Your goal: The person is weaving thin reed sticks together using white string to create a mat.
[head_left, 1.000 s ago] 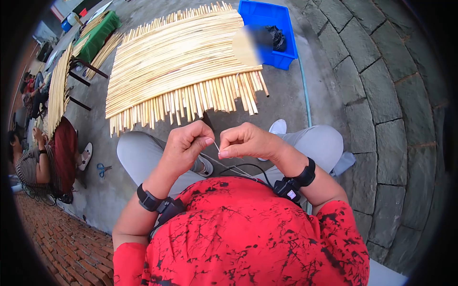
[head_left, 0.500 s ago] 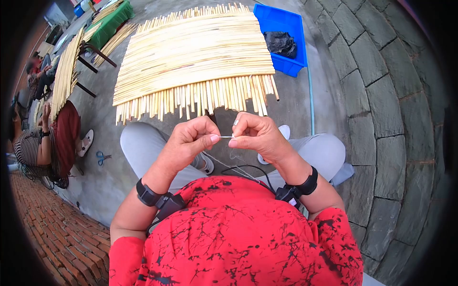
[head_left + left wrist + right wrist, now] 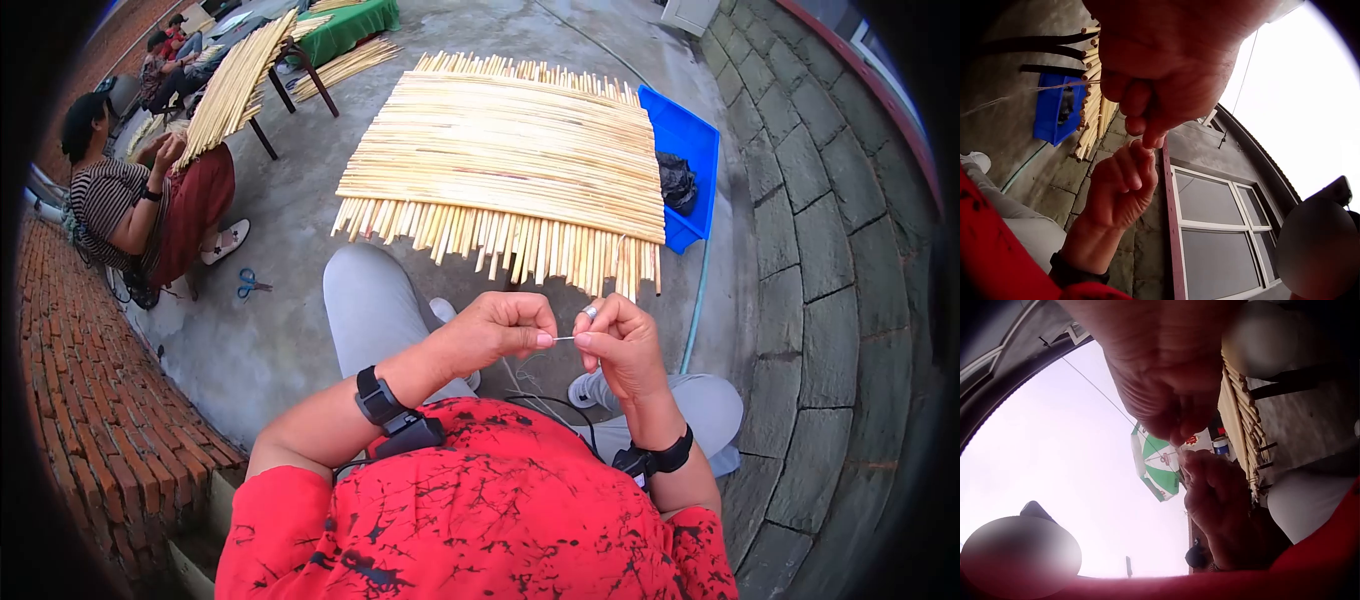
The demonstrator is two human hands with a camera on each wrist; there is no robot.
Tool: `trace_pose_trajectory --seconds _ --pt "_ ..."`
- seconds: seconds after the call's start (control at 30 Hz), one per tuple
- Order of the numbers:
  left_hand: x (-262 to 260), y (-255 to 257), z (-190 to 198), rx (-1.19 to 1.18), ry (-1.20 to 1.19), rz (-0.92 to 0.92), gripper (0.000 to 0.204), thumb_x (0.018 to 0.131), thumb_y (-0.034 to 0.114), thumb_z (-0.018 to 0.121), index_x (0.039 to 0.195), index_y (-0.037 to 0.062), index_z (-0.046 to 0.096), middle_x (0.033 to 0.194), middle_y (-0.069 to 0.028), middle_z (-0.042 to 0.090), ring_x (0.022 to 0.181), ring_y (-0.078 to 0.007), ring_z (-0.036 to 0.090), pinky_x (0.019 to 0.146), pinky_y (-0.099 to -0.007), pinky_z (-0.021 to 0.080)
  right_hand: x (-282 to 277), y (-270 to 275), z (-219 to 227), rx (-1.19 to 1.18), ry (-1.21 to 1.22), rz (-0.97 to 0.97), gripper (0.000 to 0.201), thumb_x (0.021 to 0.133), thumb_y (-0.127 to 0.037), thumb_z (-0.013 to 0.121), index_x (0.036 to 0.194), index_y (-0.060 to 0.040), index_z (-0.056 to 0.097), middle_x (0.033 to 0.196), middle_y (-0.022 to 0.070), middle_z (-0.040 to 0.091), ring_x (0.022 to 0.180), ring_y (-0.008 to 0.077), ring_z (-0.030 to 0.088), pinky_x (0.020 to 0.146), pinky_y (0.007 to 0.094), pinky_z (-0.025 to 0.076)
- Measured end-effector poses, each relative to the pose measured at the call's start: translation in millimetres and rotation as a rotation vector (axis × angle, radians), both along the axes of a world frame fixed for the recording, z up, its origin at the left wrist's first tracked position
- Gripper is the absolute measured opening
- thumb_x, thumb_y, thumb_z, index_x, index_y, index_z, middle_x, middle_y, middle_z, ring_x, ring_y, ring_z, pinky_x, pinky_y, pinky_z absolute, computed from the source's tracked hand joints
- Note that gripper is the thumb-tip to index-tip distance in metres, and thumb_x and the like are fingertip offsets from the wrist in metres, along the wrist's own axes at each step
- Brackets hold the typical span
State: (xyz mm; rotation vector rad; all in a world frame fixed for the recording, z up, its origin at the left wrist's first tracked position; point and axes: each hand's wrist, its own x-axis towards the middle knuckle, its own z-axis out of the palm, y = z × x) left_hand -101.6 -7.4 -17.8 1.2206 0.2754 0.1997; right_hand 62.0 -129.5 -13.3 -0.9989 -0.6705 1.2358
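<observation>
A short taut length of thin white thread (image 3: 565,338) runs between my two hands, in front of my red shirt. My left hand (image 3: 503,330) pinches one end between thumb and forefinger. On the other side my right hand (image 3: 628,348), with a ring on one finger, pinches it as well. Slack strands hang below the hands over my lap. The left wrist view shows a loose strand (image 3: 997,101) trailing from the left hand (image 3: 1166,62), whose fingertips meet the right hand's (image 3: 1119,190). In the right wrist view the fingers cover the thread.
Ahead stands a table-height layer of pale sticks (image 3: 500,150) laid crosswise over others. A blue bin (image 3: 690,225) with a black plastic bag (image 3: 677,182) is beyond its right end. Blue scissors (image 3: 252,284) lie on the ground at left, near a seated person (image 3: 120,200) handling sticks.
The head view has swung, so the sticks and bin appear farther right. My hands have drawn slightly apart and the thread between them has gone from slanted to nearly level. Both keep pinching it.
</observation>
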Motion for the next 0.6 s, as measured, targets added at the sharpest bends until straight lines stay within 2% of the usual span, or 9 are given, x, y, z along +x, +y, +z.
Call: trace_pose_trajectory --seconds 0.03,0.13,0.17,0.2,0.3,0.47,0.5,0.53,0.6 --pt "-2 2 1 -0.034 -0.004 0.008 0.005 0.081 0.008 0.06 0.081 0.0035 0.059 0.067 0.0029 0.052 0.059 -0.0034 0.043 0.05 -0.0176 0.03 0 2 -1 0.018 -0.011 -0.046 0.016 0.07 0.007 0.066 0.078 -0.0027 0.056 0.075 0.0087 0.058 0.049 0.0077 0.052 0.042 0.0174 0.042" --pt "-9 11 2 -0.101 -0.012 0.028 0.004 0.081 0.008 0.061 0.08 0.0037 0.059 0.067 0.0027 0.052 0.057 -0.0032 0.043 0.049 -0.0173 0.03 6 3 6 -0.068 -0.085 -0.079 0.017 0.07 0.006 0.065 0.083 -0.0015 0.058 0.075 0.0084 0.059 0.05 0.0065 0.052 0.043 0.0176 0.042" --pt "-13 14 2 -0.141 -0.01 0.033 0.004 0.08 0.007 0.061 0.079 0.0038 0.059 0.066 0.0027 0.053 0.057 -0.003 0.043 0.048 -0.0171 0.03 8 1 5 -0.095 -0.215 -0.013 0.015 0.074 0.004 0.064 0.088 -0.0004 0.06 0.075 0.0051 0.057 0.051 0.0056 0.052 0.044 0.0171 0.041" --pt "-16 16 2 -0.14 -0.014 0.041 0.004 0.08 0.007 0.061 0.079 0.0038 0.059 0.066 0.0027 0.053 0.057 -0.003 0.043 0.048 -0.0171 0.03 7 2 6 -0.093 -0.219 -0.005 0.015 0.074 0.004 0.064 0.088 -0.0004 0.06 0.075 0.0051 0.057 0.051 0.0056 0.052 0.044 0.0171 0.041" --pt "-24 19 4 -0.164 0.024 0.017 0.004 0.079 0.007 0.061 0.079 0.0036 0.059 0.066 0.0026 0.053 0.057 -0.0033 0.044 0.049 -0.0175 0.031 -2 6 12 -0.051 -0.709 0.164 0.002 0.08 -0.002 0.06 0.081 0.0 0.06 0.073 0.0008 0.049 0.054 0.0058 0.051 0.047 0.0181 0.039" --pt "-40 16 -2 -0.143 0.037 0.014 0.004 0.077 0.006 0.063 0.078 0.0032 0.06 0.065 0.0019 0.054 0.057 -0.0039 0.044 0.051 -0.0185 0.033 -3 7 17 0.048 -0.997 0.135 0.004 0.077 -0.003 0.061 0.079 -0.0003 0.058 0.072 0.0046 0.05 0.053 0.0104 0.051 0.046 0.0236 0.039" --pt "-44 18 -1 -0.148 0.057 -0.024 0.004 0.078 0.005 0.062 0.078 0.0022 0.06 0.069 0.0007 0.055 0.061 -0.0063 0.048 0.056 -0.0207 0.039 -5 7 20 0.108 -1.093 0.117 0.005 0.076 -0.003 0.062 0.079 -0.0006 0.058 0.072 0.0062 0.05 0.052 0.0131 0.051 0.046 0.0254 0.039" --pt "-46 20 -1 -0.146 0.056 -0.026 0.004 0.078 0.005 0.062 0.078 0.0022 0.06 0.069 0.0007 0.055 0.061 -0.0063 0.048 0.056 -0.0207 0.039 -7 8 23 0.109 -1.095 0.113 0.005 0.076 -0.003 0.062 0.079 -0.0006 0.058 0.072 0.0062 0.05 0.052 0.0131 0.051 0.046 0.0254 0.039" --pt "-48 21 -2 0.402 0.089 -0.146 0.007 0.079 0.007 0.061 0.084 0.0019 0.061 0.085 -0.004 0.058 0.076 -0.0125 0.054 0.067 -0.0256 0.043 -15 11 29 0.229 -1.257 0.094 0.008 0.072 -0.003 0.062 0.078 -0.0019 0.057 0.071 0.008 0.05 0.054 0.0188 0.052 0.047 0.0276 0.041"
